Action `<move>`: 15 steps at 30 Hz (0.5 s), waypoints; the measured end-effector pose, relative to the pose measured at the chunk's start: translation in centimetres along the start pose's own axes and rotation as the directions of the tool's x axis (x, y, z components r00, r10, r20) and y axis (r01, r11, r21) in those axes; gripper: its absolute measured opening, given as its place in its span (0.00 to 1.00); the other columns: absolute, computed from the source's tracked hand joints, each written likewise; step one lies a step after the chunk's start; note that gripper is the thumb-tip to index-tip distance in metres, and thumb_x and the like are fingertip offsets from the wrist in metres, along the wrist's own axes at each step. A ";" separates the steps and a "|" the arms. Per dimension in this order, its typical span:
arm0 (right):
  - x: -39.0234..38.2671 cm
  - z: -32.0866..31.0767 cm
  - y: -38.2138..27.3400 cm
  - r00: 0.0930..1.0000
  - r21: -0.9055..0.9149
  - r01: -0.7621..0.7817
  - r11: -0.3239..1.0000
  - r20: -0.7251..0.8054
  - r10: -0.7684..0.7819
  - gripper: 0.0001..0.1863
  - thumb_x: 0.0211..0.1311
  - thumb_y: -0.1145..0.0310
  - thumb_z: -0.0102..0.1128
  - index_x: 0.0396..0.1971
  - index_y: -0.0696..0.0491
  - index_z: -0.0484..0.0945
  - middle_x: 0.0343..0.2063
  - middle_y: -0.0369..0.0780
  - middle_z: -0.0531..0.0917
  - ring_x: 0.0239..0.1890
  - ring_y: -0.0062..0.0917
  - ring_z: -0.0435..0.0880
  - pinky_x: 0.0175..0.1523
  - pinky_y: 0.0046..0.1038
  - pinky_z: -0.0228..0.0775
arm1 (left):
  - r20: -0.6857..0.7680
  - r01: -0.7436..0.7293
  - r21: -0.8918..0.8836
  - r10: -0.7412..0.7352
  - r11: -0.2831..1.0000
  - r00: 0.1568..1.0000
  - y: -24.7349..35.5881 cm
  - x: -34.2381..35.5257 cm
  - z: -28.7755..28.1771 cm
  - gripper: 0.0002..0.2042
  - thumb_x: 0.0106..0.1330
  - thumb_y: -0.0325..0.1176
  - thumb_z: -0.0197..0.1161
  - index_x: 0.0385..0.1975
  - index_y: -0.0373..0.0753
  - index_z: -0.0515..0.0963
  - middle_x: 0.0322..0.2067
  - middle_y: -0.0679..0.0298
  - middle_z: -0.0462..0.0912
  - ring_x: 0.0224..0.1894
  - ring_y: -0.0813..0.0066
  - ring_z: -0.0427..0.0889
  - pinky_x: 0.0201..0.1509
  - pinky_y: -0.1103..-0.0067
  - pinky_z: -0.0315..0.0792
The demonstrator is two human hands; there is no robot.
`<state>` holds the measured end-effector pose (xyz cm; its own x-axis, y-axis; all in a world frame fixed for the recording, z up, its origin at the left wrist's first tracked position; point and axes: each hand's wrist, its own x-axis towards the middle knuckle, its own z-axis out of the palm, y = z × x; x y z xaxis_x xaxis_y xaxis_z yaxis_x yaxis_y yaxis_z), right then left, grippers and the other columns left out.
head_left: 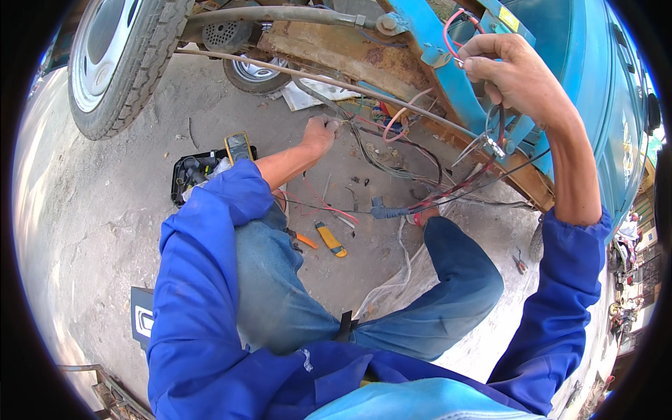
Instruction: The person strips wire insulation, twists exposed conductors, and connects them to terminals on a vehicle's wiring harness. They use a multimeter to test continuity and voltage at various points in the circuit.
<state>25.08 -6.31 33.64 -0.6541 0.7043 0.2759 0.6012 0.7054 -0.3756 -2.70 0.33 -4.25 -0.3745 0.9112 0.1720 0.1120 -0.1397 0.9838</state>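
Note:
My right hand [511, 75] is raised beside the blue vehicle frame, finger and thumb pinched on the end of a red wire [448, 33] that loops up toward the frame. Lower and to the left, my left hand [320, 136] is closed at the bare ends of some thin wires [343, 122], its fingertips partly turned from view. From there a wire bundle [374, 157] sags to the right under the chassis. Below my right wrist hangs a shiny metal connector [494, 146] on dark cables. A grey-blue plug [387, 209] hangs between my knees on its wires.
On the ground lie a yellow-handled tool [330, 240], an orange-handled tool [306, 241] and pliers [520, 262]. A yellow multimeter [239, 146] rests by a black tool case [183, 175]. A rusty rod [336, 84] crosses ahead, with a large wheel [119, 59] at far left.

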 end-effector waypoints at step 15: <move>1.5 -0.5 1.7 0.974 0.244 0.006 0.970 0.219 -0.061 0.10 0.76 0.61 0.60 0.44 0.53 0.80 0.25 0.31 0.80 0.14 0.08 0.72 0.19 0.12 0.60 | -0.159 0.018 -0.141 -0.040 0.990 0.987 1.7 0.1 1.5 0.11 0.75 0.31 0.57 0.48 0.33 0.82 0.29 0.65 0.83 0.30 0.80 0.79 0.32 0.79 0.74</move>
<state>25.36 -3.98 33.84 -0.7738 0.6258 0.0978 0.4676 0.6686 -0.5782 -1.20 0.72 -2.65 -0.5200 0.8429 0.1379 -0.0252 -0.1765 0.9840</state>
